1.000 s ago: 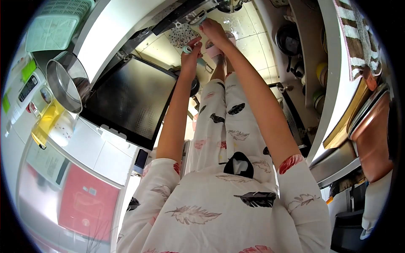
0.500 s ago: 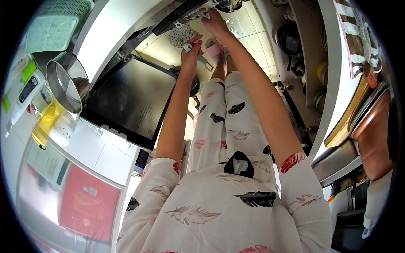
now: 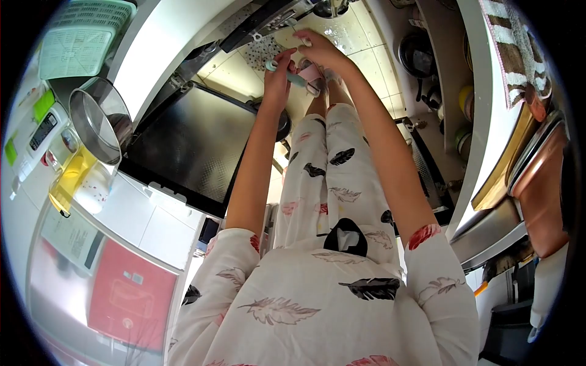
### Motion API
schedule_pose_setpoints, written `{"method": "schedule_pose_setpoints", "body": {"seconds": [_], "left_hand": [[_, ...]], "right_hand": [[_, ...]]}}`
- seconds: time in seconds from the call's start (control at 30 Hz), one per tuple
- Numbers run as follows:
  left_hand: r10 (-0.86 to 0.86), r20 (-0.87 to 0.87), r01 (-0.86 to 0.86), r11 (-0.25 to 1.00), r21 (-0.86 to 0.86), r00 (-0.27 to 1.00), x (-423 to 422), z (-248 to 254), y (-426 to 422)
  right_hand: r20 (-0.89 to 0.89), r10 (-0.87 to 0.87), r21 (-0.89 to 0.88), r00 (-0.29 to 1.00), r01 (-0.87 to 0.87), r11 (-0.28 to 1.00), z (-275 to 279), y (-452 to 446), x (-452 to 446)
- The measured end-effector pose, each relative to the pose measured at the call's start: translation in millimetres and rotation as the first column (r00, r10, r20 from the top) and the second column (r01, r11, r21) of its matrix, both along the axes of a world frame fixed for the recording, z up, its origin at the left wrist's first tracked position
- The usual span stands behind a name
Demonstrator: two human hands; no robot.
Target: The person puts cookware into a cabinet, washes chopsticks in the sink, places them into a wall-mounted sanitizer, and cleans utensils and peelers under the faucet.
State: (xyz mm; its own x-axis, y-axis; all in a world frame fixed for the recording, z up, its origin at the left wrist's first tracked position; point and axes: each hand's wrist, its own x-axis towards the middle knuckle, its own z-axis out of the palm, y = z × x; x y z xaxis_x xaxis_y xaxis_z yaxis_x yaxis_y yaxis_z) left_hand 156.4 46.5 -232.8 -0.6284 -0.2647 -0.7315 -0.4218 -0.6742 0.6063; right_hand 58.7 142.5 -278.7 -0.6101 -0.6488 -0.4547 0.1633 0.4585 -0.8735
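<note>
My left hand is closed round a slim tool with a pale teal handle. One end of the tool sticks out past the thumb side, and the other points to the right, toward the pink slipper. Just right of it, my right hand has its fingers bent together around a small pale thing, too small to name. The two hands are close but apart. Ahead of them lies a long black-edged panel with small fittings along its side.
A dark glossy panel is on the left. The counter there holds a round metal sieve, a green basket and a yellow item. A black pan sits on the right. Below are floor tiles and a pink slipper.
My right hand has drawn back from the black-edged panel toward my left hand. The tool in my left hand has turned, so more of its teal length shows.
</note>
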Motion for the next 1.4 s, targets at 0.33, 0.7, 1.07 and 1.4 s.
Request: {"method": "schedule_pose_setpoints", "body": {"seconds": [0.33,0.7,1.07,1.4], "left_hand": [[-0.203,-0.155,0.187,0.976,-0.110,0.967,-38,20,17],[-0.280,-0.128,0.247,0.942,-0.227,0.951,-40,38,10],[-0.183,-0.204,0.110,0.940,-0.324,0.962,-71,36,13],[-0.264,-0.080,0.236,0.937,-0.259,0.961,-75,16,6]], "right_hand": [[0.559,0.120,-0.327,0.820,0.085,0.941,37,61,27],[0.386,0.025,-0.175,0.922,0.047,0.984,54,78,12],[0.310,-0.346,-0.243,0.885,0.426,0.871,42,44,9],[0.324,-0.382,-0.105,0.865,0.434,0.895,21,36,1]]}}
